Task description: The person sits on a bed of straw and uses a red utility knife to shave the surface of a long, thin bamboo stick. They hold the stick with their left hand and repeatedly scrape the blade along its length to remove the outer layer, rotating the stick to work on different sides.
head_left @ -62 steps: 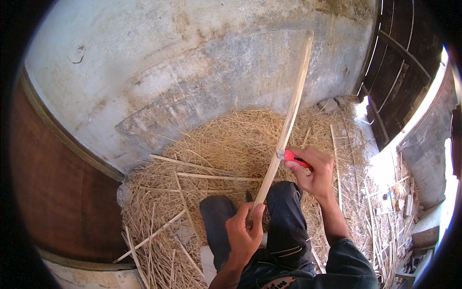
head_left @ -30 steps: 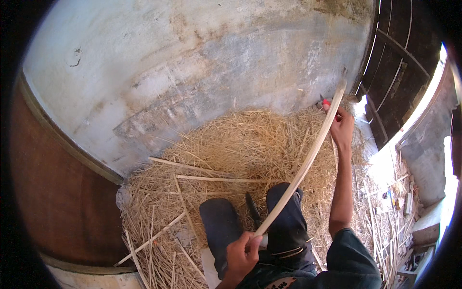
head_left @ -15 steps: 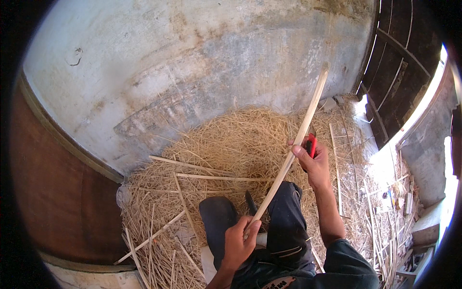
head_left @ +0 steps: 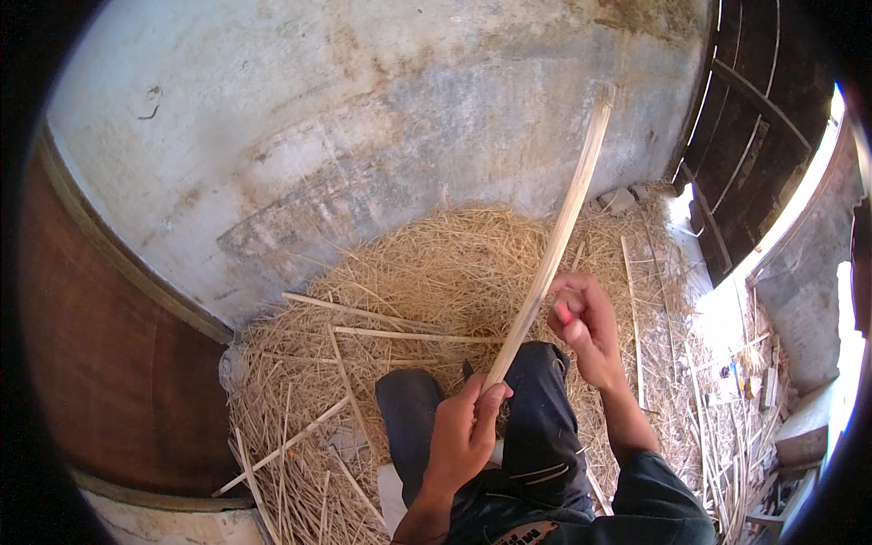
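My left hand (head_left: 463, 434) is closed around the lower end of a long, pale bamboo strip (head_left: 568, 213). The strip rises at a slant to the upper right, its far end in front of the wall. Beside the strip's middle, my right hand (head_left: 589, 329) is closed on a red-handled knife (head_left: 564, 312); mostly the red of its handle shows, and the blade is hidden or blurred. Between my knees a dark, blade-like thing (head_left: 468, 370) is partly visible.
Shavings (head_left: 436, 263) are heaped against the stained wall (head_left: 363, 136). Several loose strips (head_left: 400, 334) lie to the left and right of my legs. A brown panel (head_left: 118, 363) stands at the left, dark wooden boards (head_left: 754, 118) at the upper right.
The bamboo strip and my left hand have moved up slightly, and the strip stands a little steeper. My right hand has turned and lowered, so the knife's blade no longer shows.
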`<state>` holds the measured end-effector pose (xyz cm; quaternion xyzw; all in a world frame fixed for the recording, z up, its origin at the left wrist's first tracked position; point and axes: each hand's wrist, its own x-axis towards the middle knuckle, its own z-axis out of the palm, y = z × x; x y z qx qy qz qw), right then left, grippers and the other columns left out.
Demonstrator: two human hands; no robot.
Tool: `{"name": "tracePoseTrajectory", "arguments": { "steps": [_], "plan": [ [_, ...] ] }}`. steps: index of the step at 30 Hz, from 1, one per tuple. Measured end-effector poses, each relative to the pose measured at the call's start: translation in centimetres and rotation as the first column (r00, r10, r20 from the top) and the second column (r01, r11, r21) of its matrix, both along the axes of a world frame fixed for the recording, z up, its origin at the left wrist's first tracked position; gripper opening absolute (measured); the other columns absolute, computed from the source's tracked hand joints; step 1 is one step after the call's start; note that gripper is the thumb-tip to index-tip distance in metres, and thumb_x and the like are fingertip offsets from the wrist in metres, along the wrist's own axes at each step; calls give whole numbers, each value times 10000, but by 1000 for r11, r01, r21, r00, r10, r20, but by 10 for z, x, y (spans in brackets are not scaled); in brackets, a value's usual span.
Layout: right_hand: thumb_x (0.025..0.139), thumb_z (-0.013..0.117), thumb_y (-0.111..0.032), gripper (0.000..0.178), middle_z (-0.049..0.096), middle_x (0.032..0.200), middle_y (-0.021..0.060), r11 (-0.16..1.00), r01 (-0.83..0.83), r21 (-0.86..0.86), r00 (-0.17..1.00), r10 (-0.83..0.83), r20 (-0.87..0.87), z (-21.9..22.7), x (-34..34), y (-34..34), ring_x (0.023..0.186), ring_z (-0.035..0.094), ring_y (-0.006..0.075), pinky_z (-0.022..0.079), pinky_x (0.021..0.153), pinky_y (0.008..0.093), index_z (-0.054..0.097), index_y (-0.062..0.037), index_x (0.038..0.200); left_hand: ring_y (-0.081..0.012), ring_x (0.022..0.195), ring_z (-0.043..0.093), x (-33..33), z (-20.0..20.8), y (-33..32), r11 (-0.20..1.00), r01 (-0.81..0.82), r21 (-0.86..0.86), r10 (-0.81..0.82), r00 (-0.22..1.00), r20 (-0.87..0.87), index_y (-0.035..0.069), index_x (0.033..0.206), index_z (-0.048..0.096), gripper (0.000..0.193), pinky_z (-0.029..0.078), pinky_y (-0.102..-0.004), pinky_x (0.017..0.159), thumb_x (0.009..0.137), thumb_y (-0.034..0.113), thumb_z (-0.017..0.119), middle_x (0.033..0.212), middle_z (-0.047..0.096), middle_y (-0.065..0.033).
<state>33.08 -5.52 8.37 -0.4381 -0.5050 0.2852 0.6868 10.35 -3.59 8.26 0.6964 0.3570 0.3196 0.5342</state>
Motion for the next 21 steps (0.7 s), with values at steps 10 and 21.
{"name": "tracePoseTrajectory", "arguments": {
  "steps": [10, 21],
  "plan": [
    [773, 916, -273, 354, 632, 716, 2, 940, 221, 260, 564, -341, 752, 7, -7, -17, 555, 618, 193, 488, 501, 333, 800, -135, 1078, -184, 568, 623, 5, 21, -8, 998, -25, 50, 27, 999, -42, 3, 1076, 659, 243, 450, -352, 532, 1125, 215, 550, 650, 591, -99],
    [765, 911, -308, 350, 600, 669, -25, 915, 270, 300, 518, -401, 756, 11, -15, -13, 512, 586, 170, 468, 484, 324, 819, -169, 1073, -277, 605, 638, 4, 9, -13, 979, -127, 159, 140, 988, -70, -1, 994, 623, 288, 470, -371, 547, 1121, 248, 556, 744, 654, -145]
  ]
}}
